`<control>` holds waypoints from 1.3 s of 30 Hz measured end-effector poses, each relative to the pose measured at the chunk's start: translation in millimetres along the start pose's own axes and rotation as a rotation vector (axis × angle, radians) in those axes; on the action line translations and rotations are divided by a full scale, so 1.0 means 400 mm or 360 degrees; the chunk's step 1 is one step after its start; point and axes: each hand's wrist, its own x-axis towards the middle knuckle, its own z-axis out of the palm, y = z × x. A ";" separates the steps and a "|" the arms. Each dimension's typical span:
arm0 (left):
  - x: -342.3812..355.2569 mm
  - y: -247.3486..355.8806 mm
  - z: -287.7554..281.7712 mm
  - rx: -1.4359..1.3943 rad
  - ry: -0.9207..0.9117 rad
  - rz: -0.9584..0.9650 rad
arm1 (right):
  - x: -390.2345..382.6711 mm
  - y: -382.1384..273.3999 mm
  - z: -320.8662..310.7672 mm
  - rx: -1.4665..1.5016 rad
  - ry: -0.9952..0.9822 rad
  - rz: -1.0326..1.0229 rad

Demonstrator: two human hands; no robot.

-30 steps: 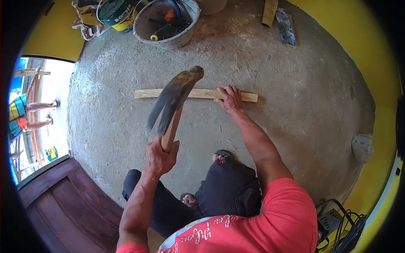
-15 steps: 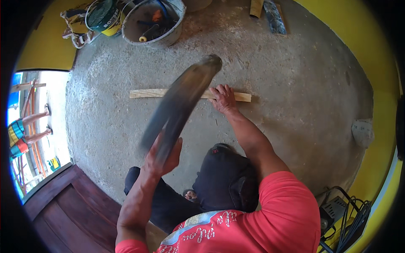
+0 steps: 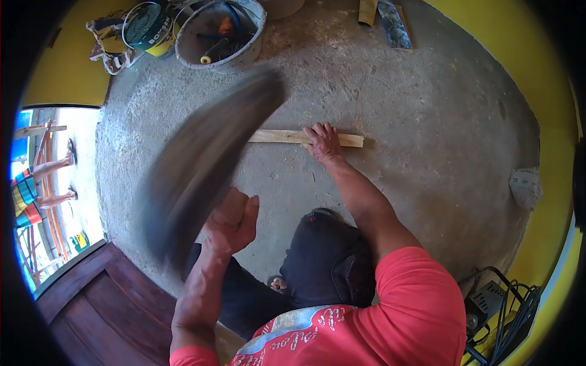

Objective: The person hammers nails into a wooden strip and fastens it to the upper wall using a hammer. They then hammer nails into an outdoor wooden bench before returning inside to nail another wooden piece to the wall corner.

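Observation:
My left hand (image 3: 231,221) is raised and closed in a fist, gripping a long, dark, blade-like tool (image 3: 207,158). Motion smears the tool, so its exact kind cannot be made out. A narrow, pale wooden strip (image 3: 278,136) lies crosswise on the concrete floor. Its left part is hidden behind the blurred tool. Near the strip's right end my right hand (image 3: 324,144) holds it from above, fingers curled over the far edge. The strip's right end sticks out past that hand.
A tub of tools (image 3: 250,52) and a green-yellow pail (image 3: 146,27) stand far left. Boards (image 3: 395,27) lie at the back. A power tool with cables (image 3: 485,302) is near right, a dark wooden door (image 3: 110,299) near left. Outside stands another person (image 3: 52,168).
The tool in my left hand has swung left and closer to view, covering the strip's left part. My right hand and the strip have stayed put.

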 end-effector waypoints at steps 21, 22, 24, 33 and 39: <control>0.003 -0.305 0.099 0.0515 -0.0422 -0.0626 | 0.045 -0.077 0.004 0.0086 0.0010 -0.0096; 0.046 -0.240 0.089 0.0501 -0.0436 -0.0589 | 0.048 -0.055 0.004 0.0038 0.0018 -0.0072; 0.072 -0.065 0.045 0.0231 -0.0342 -0.0621 | 0.008 -0.027 -0.001 -0.0004 -0.0011 -0.0036; -0.013 -0.324 0.110 0.0652 -0.0595 -0.0585 | 0.029 -0.072 0.016 0.0076 0.0024 -0.0124; 0.004 -0.130 0.061 0.0312 -0.0234 -0.0325 | 0.008 -0.020 0.008 0.0038 -0.0076 -0.0028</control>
